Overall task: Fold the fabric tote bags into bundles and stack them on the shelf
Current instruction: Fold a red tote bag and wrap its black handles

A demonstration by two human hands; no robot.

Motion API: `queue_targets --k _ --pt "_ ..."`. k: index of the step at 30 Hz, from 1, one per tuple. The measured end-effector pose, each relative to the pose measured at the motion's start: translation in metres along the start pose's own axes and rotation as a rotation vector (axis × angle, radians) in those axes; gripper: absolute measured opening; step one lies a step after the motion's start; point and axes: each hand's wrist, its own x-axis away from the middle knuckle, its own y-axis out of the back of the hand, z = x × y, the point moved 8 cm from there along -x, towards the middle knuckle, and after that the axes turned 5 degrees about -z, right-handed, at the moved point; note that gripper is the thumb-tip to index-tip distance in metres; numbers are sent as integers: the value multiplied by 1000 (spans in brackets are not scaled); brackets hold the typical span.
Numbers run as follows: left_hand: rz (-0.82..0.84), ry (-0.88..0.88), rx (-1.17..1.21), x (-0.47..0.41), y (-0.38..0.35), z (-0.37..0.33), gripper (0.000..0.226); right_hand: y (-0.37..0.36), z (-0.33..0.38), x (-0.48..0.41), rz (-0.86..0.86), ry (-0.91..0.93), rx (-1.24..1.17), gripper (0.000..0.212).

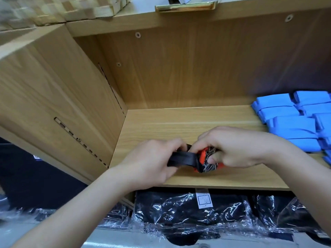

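Now, tote bag (207,162): an orange and black printed roll, already folded small, lying near the front edge of the shelf between the two hands.
strap (182,159): a black band running left from the roll; it looks to be going round the roll to bind it, though whether it is wound or tucked I cannot tell.
right hand (238,147): grip curled round the roll, thumb and fingers pinching its printed end.
left hand (152,161): grip closed on the strap, holding it stretched across.
shelf (188,120): a wooden board inside a wooden unit; it carries the roll at the front.
blue bundles (293,120): finished folds stacked in rows at the right end of the same shelf, well apart from the roll.
progress: folding of this bag seems nearly done; binding it and setting it in a stack are left. How many bags remain cannot be judged.
wrapped black goods (188,210): dark items in clear plastic below the shelf; whether they are bags is unclear.
hidden: fingers cover the strap's end and the roll's far side; the blue stack is cut off at the right edge; the woven basket (89,8) above is blurred.
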Motion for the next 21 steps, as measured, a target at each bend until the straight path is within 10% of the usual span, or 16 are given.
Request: queue_targets --k 4,9,14,21 --pt "-236 -166 196 10 18 3 17 -4 -14 6 23 -41 -119 39" --pt "114 -20 919 12 19 -13 26 -12 -19 3 53 -36 -422 37" --pt "75 80 1756 -3 28 -5 29 -16 -14 -6 30 48 -691 31" --pt "-254 397 1747 -6 -8 35 51 -17 -16 -2 -106 37 -720 51"
